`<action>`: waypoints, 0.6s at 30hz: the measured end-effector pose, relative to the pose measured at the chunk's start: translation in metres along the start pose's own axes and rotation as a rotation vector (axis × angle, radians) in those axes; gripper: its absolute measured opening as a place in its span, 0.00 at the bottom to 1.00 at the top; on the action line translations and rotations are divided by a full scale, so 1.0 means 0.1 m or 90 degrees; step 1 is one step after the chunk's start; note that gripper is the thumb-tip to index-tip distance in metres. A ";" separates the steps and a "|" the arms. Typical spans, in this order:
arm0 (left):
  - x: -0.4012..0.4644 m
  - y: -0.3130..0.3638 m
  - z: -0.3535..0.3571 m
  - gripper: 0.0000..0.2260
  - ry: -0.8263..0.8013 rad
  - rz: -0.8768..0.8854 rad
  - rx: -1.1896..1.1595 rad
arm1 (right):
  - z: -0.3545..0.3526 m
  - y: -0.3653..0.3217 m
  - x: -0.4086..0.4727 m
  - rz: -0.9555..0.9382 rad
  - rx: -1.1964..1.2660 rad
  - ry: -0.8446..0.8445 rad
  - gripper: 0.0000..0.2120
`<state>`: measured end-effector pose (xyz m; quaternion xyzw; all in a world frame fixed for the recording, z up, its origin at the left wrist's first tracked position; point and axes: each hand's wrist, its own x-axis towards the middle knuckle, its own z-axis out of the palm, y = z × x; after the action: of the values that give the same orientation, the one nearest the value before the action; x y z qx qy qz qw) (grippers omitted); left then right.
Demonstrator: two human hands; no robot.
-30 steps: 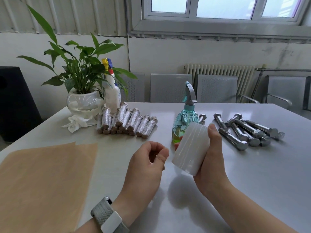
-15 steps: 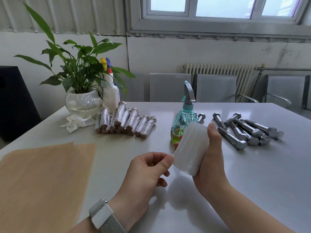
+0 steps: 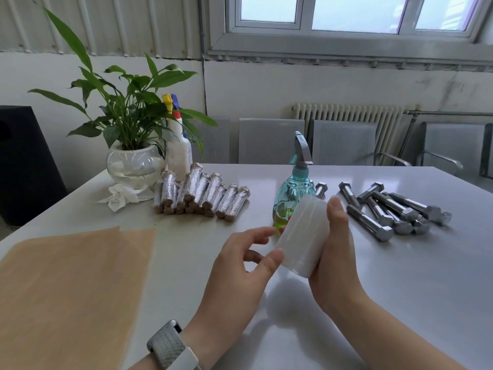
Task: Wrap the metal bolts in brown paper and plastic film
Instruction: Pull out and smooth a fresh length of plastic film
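Left hand has reached the film roll (fingers spread, thumb touching).

Two hands raised together above the table

The right hand is curled round a roll of plastic film, thumb up along its far side. The left hand reaches in from the left, thumb and forefinger tips touching the roll's near end, other fingers loosely bent; its wrist wears a grey watch band.

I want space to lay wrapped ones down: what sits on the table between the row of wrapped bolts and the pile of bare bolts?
In the head view, a teal spray bottle stands between the wrapped bolts and the bare bolts; one stray bolt lies just behind it.
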<state>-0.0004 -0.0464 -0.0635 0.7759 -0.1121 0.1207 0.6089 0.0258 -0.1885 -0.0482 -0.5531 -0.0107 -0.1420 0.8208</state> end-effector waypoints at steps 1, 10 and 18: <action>0.00 0.01 0.00 0.12 -0.007 0.026 0.009 | 0.02 0.00 0.00 -0.012 -0.026 0.002 0.33; 0.04 0.00 0.02 0.08 0.067 0.128 0.066 | 0.04 0.02 -0.03 -0.057 -0.125 0.002 0.31; 0.12 0.03 -0.11 0.09 -0.003 0.096 0.115 | 0.03 0.08 -0.02 -0.107 -0.184 -0.062 0.20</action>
<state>0.0092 -0.0365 -0.0543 0.8175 -0.1606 0.1740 0.5251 0.0260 -0.1826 -0.0545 -0.6689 -0.0761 -0.1834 0.7163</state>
